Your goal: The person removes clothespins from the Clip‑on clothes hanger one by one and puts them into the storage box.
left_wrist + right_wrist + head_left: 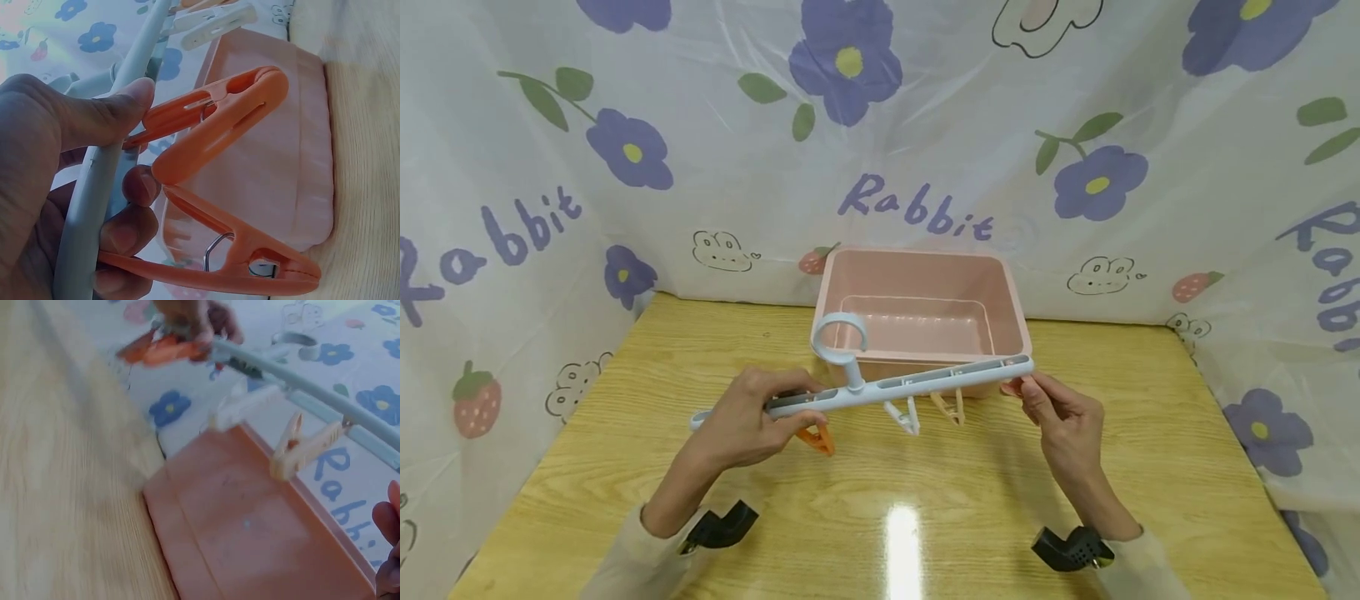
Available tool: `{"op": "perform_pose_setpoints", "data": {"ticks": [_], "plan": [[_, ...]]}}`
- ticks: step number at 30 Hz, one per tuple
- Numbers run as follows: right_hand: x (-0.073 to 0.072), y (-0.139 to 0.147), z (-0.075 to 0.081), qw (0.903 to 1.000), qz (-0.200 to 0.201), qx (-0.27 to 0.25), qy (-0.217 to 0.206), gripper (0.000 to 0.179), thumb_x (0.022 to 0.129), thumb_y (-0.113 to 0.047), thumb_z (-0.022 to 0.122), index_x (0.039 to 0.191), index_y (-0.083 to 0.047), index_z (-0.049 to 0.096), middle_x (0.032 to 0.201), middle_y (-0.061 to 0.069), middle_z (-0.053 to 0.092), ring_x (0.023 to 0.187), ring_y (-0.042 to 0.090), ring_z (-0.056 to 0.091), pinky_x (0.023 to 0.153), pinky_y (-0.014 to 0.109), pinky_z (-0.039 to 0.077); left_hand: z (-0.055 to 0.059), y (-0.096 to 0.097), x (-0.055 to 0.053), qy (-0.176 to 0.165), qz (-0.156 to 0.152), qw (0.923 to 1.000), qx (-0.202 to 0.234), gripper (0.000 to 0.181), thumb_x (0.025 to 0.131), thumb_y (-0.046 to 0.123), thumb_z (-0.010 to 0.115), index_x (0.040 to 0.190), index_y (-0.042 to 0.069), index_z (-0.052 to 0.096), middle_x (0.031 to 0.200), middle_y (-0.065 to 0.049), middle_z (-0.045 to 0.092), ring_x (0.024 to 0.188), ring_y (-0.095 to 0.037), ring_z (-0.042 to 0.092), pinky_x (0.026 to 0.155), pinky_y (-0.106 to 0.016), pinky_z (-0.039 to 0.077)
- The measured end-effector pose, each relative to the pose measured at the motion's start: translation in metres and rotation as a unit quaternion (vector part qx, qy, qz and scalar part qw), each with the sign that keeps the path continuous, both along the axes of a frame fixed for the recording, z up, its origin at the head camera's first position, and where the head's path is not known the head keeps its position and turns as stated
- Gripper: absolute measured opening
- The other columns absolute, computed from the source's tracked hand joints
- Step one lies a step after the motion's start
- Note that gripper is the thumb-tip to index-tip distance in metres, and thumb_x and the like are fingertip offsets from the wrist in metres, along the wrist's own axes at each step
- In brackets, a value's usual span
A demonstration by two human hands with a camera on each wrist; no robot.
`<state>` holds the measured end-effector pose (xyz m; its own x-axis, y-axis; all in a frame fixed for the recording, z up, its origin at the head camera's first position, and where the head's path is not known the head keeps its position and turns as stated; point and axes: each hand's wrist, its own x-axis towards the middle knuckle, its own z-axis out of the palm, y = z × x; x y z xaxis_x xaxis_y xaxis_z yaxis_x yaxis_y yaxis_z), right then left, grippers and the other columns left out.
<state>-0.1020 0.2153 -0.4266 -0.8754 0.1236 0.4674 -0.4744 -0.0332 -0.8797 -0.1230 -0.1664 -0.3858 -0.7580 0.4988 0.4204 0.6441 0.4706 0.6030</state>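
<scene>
At left, the left hand is clamped around the bar of the light-blue hanger, which is in the air, slightly tilted, in front of the pink bin. Near these fingers hang orange clips. The hanger seems to be light, stiff plastic, rather smooth; gripping the bar close to its hook should balance it well. Further right, the white clip and the beige clip probably swing easily. At the right end, the right hand appears to pinch a small pink clip, best squeezed by its handles.
</scene>
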Motion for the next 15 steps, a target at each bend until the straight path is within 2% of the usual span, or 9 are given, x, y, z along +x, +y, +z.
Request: {"op": "perform_pose_setpoints", "data": {"ticks": [3,6,8,10,13,15], "plan": [[-0.001,-0.002,-0.002,0.9979,0.044,-0.048,0.004,0.023,0.102,0.005,0.055,0.118,0.011,0.071,0.096,-0.001,0.080,0.071,0.004,0.061,0.057,0.024,0.038,-0.001,-0.001,0.002,0.001,0.001,1.0000,0.001,0.020,0.083,0.015,0.086,0.098,0.025,0.077,0.074,0.013,0.070,0.057,0.001,0.049,0.054,-0.023,0.045],[-0.002,-0.004,-0.004,0.9880,0.101,-0.117,-0.002,0.027,0.105,0.003,0.050,0.122,0.008,0.071,0.101,0.004,0.080,0.080,0.006,0.067,0.061,0.024,0.041,-0.002,0.000,0.002,0.010,0.000,1.0000,0.000,0.019,0.083,0.015,0.085,0.097,0.024,0.076,0.072,0.012,0.068,0.056,0.001,0.047,0.054,-0.022,0.044],[-0.002,-0.003,-0.004,0.9825,0.119,-0.143,-0.015,0.028,0.106,0.001,0.048,0.121,0.007,0.072,0.101,0.006,0.080,0.083,0.007,0.068,0.065,0.022,0.045,-0.003,0.002,0.000,0.012,-0.004,0.9999,0.000,0.018,0.084,0.015,0.085,0.097,0.023,0.076,0.071,0.012,0.067,0.056,0.000,0.046,0.054,-0.022,0.044],[-0.003,0.000,-0.004,0.9870,0.105,-0.120,-0.018,0.028,0.106,0.000,0.049,0.122,0.008,0.071,0.100,0.005,0.080,0.084,0.006,0.070,0.066,0.019,0.048,-0.005,0.003,-0.001,0.008,-0.006,0.9999,0.003,0.019,0.084,0.014,0.085,0.097,0.023,0.076,0.071,0.012,0.067,0.055,0.000,0.046,0.053,-0.022,0.043],[-0.008,0.007,-0.003,0.9978,0.055,-0.029,-0.021,0.026,0.104,0.001,0.054,0.123,0.009,0.070,0.098,-0.002,0.081,0.080,0.003,0.069,0.065,0.016,0.050,-0.008,0.003,-0.001,0.012,0.003,0.9999,0.003,0.020,0.083,0.014,0.086,0.097,0.023,0.076,0.072,0.012,0.069,0.056,0.000,0.047,0.053,-0.022,0.044],[-0.011,0.013,-0.001,0.9985,0.024,0.046,-0.018,0.026,0.102,0.003,0.057,0.124,0.010,0.069,0.096,-0.007,0.080,0.073,0.002,0.067,0.061,0.016,0.049,-0.010,0.002,-0.001,0.016,0.016,0.9997,-0.003,0.019,0.083,0.016,0.086,0.097,0.023,0.076,0.072,0.013,0.069,0.056,0.001,0.047,0.054,-0.022,0.044]]}}
